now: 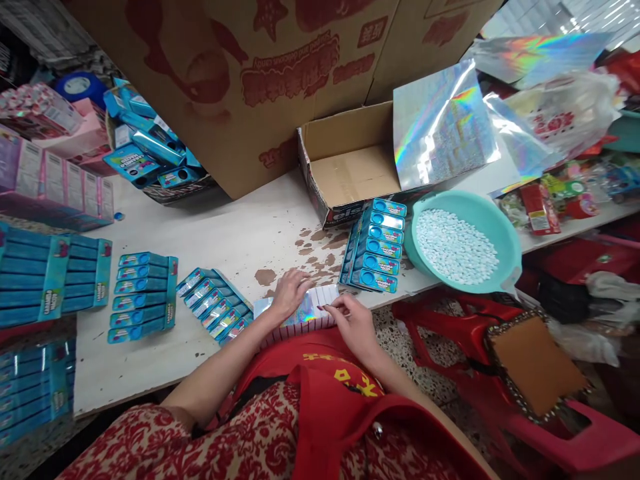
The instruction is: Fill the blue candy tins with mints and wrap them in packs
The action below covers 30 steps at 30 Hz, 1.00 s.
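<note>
At the table's front edge lies a row of narrow white compartments (327, 294), partly covered by a shiny rainbow film (306, 309). My left hand (290, 295) rests on the film, fingers stretched out and apart. On the right end of the row, my right hand (356, 327) is closed in a pinch, thumb against fingers; what sits between the fingertips is too small to make out. Just left of the row, a display pack of blue candy boxes (215, 303) lies tilted. Beyond my right hand stands another stack of blue candy boxes (377, 247).
A turquoise basin (515, 257) of small white candies stands at the right, beside an open cardboard tray (345, 133) with silvery film sheets (440, 127). A large carton (310, 67) rises behind. More blue packs (143, 297) line the left; a red stool (450, 333) is below right.
</note>
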Each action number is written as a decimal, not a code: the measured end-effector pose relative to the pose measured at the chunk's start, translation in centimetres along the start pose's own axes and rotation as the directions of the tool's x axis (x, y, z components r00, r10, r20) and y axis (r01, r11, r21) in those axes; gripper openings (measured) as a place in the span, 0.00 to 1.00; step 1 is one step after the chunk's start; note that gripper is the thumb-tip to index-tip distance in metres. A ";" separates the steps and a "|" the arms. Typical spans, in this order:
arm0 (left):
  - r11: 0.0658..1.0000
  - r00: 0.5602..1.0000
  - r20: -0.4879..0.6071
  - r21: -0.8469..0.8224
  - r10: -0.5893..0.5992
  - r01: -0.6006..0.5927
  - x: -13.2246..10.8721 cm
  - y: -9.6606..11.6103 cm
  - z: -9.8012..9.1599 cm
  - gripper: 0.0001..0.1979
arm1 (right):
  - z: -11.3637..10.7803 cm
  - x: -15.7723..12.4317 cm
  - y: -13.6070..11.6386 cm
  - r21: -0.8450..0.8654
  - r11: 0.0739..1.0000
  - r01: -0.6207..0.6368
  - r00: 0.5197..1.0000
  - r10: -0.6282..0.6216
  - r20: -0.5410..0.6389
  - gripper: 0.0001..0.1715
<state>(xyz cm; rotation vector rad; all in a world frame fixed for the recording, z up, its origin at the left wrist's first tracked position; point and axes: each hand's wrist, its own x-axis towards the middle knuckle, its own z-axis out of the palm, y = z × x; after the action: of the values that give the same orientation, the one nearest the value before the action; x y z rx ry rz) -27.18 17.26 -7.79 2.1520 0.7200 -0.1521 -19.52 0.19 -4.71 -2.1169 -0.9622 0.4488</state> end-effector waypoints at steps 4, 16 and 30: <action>0.823 0.971 0.121 -0.558 0.205 -0.104 -1.8 3.1 -0.4 0.19 | -2.7 -0.4 -2.2 0.460 0.849 -0.260 0.941 0.329 -0.075 0.12; 0.872 0.924 0.236 -0.461 0.300 -0.166 1.1 10.0 -2.7 0.09 | -4.6 0.4 -0.8 0.364 0.896 -0.256 0.735 0.425 -0.528 0.16; 0.948 0.998 0.033 -0.317 0.056 -0.042 3.4 8.0 0.9 0.13 | -4.6 2.5 2.4 0.522 0.792 -0.316 0.613 0.590 -0.525 0.26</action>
<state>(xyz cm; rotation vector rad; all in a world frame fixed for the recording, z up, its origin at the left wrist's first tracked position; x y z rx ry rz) -19.93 14.27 -4.03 1.8526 0.6200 -0.0504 -14.03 -1.22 -3.57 -1.9015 0.1218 0.0675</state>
